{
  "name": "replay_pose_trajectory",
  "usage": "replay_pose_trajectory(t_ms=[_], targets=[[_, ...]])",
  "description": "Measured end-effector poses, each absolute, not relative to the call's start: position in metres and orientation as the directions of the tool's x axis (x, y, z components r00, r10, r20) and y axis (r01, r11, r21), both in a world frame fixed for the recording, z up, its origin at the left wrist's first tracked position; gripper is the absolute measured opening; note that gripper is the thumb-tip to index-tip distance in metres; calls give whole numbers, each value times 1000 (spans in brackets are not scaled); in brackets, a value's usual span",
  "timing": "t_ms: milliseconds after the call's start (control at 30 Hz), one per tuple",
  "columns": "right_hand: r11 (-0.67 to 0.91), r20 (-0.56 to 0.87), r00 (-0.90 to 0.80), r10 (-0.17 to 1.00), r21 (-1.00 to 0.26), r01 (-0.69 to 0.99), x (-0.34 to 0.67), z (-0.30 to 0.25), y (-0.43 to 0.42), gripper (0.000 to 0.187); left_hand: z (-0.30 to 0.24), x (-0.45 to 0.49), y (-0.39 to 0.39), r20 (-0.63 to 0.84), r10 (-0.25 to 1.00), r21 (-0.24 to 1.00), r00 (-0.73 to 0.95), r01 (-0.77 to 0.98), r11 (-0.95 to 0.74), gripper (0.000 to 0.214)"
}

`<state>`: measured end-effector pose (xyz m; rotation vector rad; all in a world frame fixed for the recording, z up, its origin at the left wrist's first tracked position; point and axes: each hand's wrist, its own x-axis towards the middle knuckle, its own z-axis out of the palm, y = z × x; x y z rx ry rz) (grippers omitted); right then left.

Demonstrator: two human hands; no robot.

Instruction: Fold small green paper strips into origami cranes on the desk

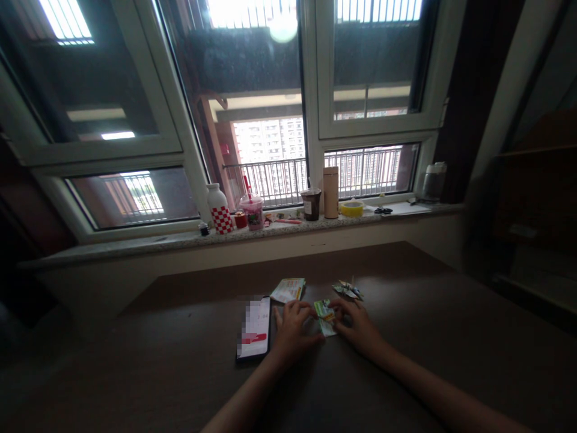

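A small green, white and yellow printed paper (326, 314) lies on the dark table between my two hands. At its left edge is my left hand (296, 328), fingers curled, with the thumb reaching the paper's lower corner. My right hand (356, 325) pinches the right edge between thumb and fingers. Just left of my left hand lies a phone (256, 331) with its screen lit. Behind that hand sits a stack of similar printed papers (289, 290). A little pile of folded paper pieces (348, 290) rests beyond my right hand.
The brown table (189, 361) ends before a stone windowsill (279, 227). On the sill stand a checkered bottle (220, 210), a pink drink cup (253, 213), a dark drink cup (311, 205), a tan flask (330, 192), yellow tape (352, 208), scissors (383, 211) and a clear jar (433, 182).
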<state>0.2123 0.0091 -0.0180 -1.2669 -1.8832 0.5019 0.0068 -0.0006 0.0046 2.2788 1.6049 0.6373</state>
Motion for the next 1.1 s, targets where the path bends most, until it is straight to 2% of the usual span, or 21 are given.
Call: replay_pose_trajectory(t_ms=[100, 233, 533, 700, 867, 967, 1033, 1100], targets=[[423, 391, -191, 900, -685, 593, 213, -18, 10, 36, 6, 6, -3, 190, 923, 437, 334, 813, -384, 26], [477, 443, -228, 867, -607, 636, 215, -16, 9, 37, 7, 7, -7, 214, 904, 403, 370, 810, -426, 15], [399, 474, -180, 862, -416, 817, 219, -18, 8, 41, 6, 9, -7, 227, 900, 369, 373, 822, -434, 14], [337, 486, -142, 862, -341, 877, 220, -18, 6, 28, 2, 7, -5, 213, 902, 378, 375, 820, -430, 14], [316, 498, -138, 856, -293, 903, 223, -12, 6, 23, 5, 8, -6, 197, 908, 383, 371, 823, -419, 32], [356, 510, -159, 845, -315, 880, 224, -14, 10, 28, 5, 8, -7, 200, 907, 370, 370, 829, -420, 33], [440, 532, -220, 817, -331, 835, 224, -18, 14, 35, 3, 8, -7, 209, 908, 364, 364, 833, -417, 30], [552, 538, -327, 777, -333, 765, 225, -21, 16, 33, 2, 8, -7, 219, 909, 363, 355, 835, -413, 28]])
